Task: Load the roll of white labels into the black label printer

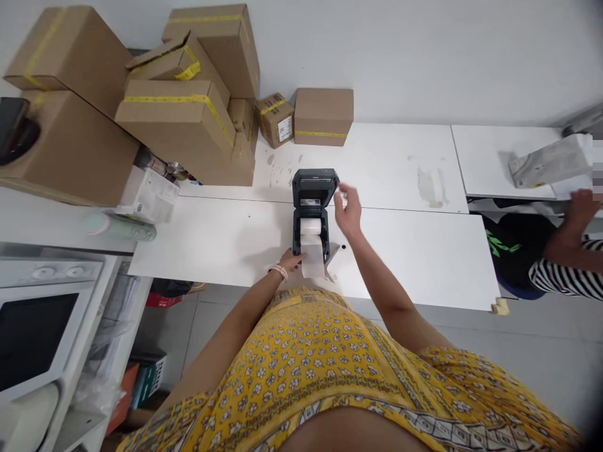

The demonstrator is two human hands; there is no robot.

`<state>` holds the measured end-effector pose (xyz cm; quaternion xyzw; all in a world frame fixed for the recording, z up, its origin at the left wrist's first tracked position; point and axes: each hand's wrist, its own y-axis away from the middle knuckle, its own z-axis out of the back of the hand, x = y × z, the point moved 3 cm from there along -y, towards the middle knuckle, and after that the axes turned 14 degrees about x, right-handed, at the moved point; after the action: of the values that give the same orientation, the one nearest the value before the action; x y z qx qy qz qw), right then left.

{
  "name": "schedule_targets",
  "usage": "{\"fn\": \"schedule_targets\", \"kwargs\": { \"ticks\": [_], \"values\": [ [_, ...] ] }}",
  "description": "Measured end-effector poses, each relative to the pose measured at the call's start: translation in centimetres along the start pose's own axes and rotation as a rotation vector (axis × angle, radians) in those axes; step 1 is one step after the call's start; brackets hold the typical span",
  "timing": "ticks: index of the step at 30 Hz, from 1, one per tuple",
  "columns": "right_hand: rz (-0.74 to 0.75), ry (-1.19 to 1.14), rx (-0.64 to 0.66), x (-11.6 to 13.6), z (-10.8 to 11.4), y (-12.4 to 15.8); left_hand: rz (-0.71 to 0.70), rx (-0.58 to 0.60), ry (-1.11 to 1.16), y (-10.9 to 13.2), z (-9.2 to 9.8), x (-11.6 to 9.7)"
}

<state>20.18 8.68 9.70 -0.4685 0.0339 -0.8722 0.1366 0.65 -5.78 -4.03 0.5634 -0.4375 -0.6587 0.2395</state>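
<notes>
A dark label printer (296, 230) stands on the white table (409, 251) with its lid (316, 176) raised. Inside it lies a white paper roll (310, 226), and a strip of paper (313, 260) hangs out over its front. My left hand (291, 259), below a pink wristband, grips the front left corner of the printer beside the strip. My right hand (347, 210) is at the right side of the raised lid, fingers bent and apart, with nothing seen in them.
Cardboard boxes (174, 125) are stacked at the back left, with two smaller ones (323, 116) near the wall. A microwave (42, 326) stands at the lower left. At the far right, another person's arm (570, 232) reaches beside a white box (549, 163).
</notes>
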Motion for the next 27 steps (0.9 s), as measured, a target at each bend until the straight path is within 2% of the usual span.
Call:
{"fn": "schedule_targets", "kwargs": {
  "ticks": [2,4,7,10,14,17,20,23,25,27],
  "values": [
    [0.047,-0.016,-0.019,0.9,1.1,-4.8,0.050,0.054,0.046,0.2,-0.4,0.1],
    [0.057,-0.053,0.097,1.7,1.0,-7.9,0.084,0.111,0.140,0.4,-1.1,0.3],
    [0.024,-0.081,0.234,2.4,0.3,-8.4,0.067,0.113,0.322,0.5,-1.8,0.7],
    [0.047,-0.063,0.224,2.8,0.3,-5.1,0.023,0.072,0.378,0.5,-1.7,1.2],
    [0.112,0.010,0.290,2.0,-0.3,2.0,-0.051,0.066,0.333,0.4,-1.2,1.6],
    [0.091,0.170,0.405,-0.1,-2.2,7.3,-0.076,0.073,0.284,0.4,-1.2,1.9],
    [0.033,0.364,0.517,-2.4,-4.8,11.4,-0.069,0.109,0.207,0.6,-1.2,2.2],
    [-0.015,0.401,0.523,-4.0,-6.8,13.4,0.005,0.144,0.141,0.6,-0.4,2.2],
    [-0.074,0.313,0.454,-5.0,-7.3,13.6,0.000,0.067,0.163,0.7,0.9,1.6],
    [-0.172,0.173,0.398,-6.1,-7.4,13.3,-0.066,-0.021,0.178,0.8,2.2,0.4]
  ]
}}
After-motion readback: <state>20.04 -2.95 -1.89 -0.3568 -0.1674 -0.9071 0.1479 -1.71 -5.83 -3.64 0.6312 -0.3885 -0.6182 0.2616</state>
